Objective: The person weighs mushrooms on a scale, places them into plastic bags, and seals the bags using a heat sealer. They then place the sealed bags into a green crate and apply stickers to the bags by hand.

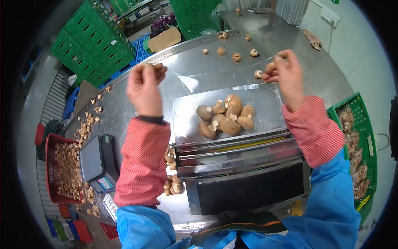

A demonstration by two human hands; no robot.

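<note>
A clear plastic film stretches between my two raised hands and shows mostly by its glints. My left hand pinches its far left part, thumb against fingers. On the far right side, my right hand is also closed in a pinch on the film. Between and below the hands, a cluster of brown mushrooms lies on the film-covered surface, in front of the rollers of a wrapping machine. Whether a tray lies under the mushrooms is hard to see.
Loose mushrooms dot the steel table beyond. At left are a scale and a red crate of small mushrooms. A green crate of packed mushrooms stands right. Green crates are stacked at back left.
</note>
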